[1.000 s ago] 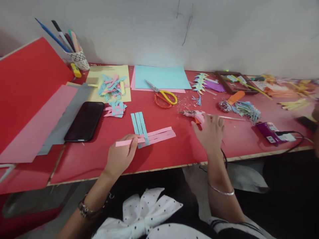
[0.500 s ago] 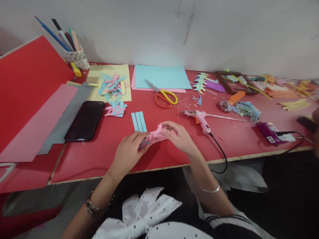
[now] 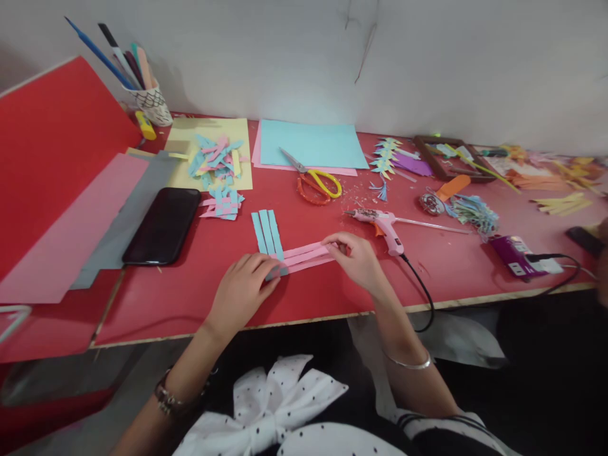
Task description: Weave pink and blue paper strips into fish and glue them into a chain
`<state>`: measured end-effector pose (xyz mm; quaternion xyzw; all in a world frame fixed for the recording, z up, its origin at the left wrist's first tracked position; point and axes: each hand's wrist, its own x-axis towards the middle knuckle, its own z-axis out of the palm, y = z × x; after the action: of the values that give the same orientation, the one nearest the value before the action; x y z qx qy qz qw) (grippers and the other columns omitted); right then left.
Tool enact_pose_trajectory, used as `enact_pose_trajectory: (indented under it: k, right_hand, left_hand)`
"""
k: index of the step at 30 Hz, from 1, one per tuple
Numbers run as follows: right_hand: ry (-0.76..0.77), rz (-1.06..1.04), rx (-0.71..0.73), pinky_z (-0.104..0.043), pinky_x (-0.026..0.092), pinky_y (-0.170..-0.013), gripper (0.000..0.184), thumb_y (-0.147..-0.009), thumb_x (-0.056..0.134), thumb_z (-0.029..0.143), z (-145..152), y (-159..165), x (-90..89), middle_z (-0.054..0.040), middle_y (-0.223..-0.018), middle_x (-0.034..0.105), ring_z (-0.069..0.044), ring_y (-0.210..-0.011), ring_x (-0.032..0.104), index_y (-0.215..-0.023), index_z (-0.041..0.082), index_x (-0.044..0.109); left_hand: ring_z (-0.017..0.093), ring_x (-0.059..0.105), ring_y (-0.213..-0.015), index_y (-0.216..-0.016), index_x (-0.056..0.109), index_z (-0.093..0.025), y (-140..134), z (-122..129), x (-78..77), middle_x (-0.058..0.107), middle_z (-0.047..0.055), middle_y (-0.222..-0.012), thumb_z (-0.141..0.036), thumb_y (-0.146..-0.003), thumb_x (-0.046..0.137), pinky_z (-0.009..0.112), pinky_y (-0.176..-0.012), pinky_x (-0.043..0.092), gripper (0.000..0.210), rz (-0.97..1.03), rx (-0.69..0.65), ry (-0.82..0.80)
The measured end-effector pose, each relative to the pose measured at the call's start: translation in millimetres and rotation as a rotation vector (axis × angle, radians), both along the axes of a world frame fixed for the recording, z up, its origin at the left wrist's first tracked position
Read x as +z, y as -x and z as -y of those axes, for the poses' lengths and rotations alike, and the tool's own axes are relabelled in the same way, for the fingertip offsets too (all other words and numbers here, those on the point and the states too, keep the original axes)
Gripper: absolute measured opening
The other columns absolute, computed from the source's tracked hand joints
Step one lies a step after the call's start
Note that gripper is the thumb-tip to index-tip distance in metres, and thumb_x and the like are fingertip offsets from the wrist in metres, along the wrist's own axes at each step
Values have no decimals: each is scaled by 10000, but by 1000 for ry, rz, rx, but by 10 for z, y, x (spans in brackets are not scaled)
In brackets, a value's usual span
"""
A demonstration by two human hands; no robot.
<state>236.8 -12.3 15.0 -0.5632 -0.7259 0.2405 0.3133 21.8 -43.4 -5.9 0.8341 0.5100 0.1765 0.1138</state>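
On the red table, pink paper strips [image 3: 308,254] run sideways between my hands, next to upright blue paper strips [image 3: 267,232]. My left hand [image 3: 243,286] has its thumb and fingers closed on the strips' left end, where pink and blue meet; its fingertips partly cover that crossing. At the right end, my right hand [image 3: 355,261] pinches the pink strips between thumb and fingers. Close to the right hand lies a pink glue gun [image 3: 380,225] with a clear glue stick in its back. Orange-and-yellow-handled scissors [image 3: 316,182] rest beyond the strips.
A black phone [image 3: 163,226] lies left of my hands. Woven strips [image 3: 223,204] and paper scraps [image 3: 217,156] lie behind it. Blue sheets [image 3: 311,142], a wooden frame [image 3: 449,168] and a purple power box [image 3: 513,256] stand farther off. The glue gun's cord hangs over the front edge.
The pink strips, raised and bent before, now lie flat and stretched out. My right hand has moved right along them. My left hand stays near the crossing with the blue strips.
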Motion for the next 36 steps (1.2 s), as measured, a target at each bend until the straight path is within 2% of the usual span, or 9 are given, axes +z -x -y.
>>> enact_pose_trajectory:
  k: [5,8,13,20,27,31,36]
  right_hand:
    - [-180,323,32,-291,295,-695,185,-822,449,165,45,-52,-122,-39,-804,671,-161,-751,557,-832,187,633]
    - [-274,500,63,-295,248,-682,206,-849,430,157,57,-58,-181,-32,-752,664,-165,-732,537,-873,185,633]
    - [-341,666,65,-306,201,-651,287,-893,343,142,65,-35,-212,-33,-710,642,-163,-704,491,-875,185,626]
    - [-390,734,47,-320,176,-641,295,-902,328,141,75,-7,-207,-23,-655,603,-163,-689,454,-853,189,615]
    - [-378,751,26,-319,176,-654,276,-895,347,140,64,6,-226,-19,-662,602,-161,-698,448,-827,196,609]
    - [-367,737,20,-317,173,-652,266,-892,358,136,54,17,-233,-17,-669,610,-157,-698,454,-815,191,607]
    - [-324,717,14,-318,169,-652,269,-894,354,137,48,22,-235,-20,-718,634,-156,-722,464,-814,194,604]
  left_hand:
    - [207,572,-880,-953,611,-182,6,-9,-41,639,66,-926,-222,-839,471,325,-743,464,185,8,-11,-54]
    - [203,576,-869,-936,614,-183,9,-8,-50,641,63,-920,-221,-841,467,317,-729,466,179,11,-17,-76]
    - [200,583,-833,-917,618,-188,6,6,-36,645,56,-876,-215,-843,461,312,-704,465,175,7,-12,-94]
    - [189,578,-802,-910,627,-192,8,2,-41,638,51,-840,-216,-847,451,303,-690,460,189,-6,-15,-80]
    - [195,578,-776,-1031,621,-273,12,35,-36,620,54,-825,-158,-847,428,297,-644,456,291,-200,-57,-199]
    - [216,587,-799,-1049,617,-288,21,64,35,626,67,-869,-62,-824,404,306,-637,456,384,-245,-88,-153]
    - [223,592,-856,-1057,609,-302,41,76,57,629,68,-939,-73,-821,423,319,-683,467,379,-198,-93,-96]
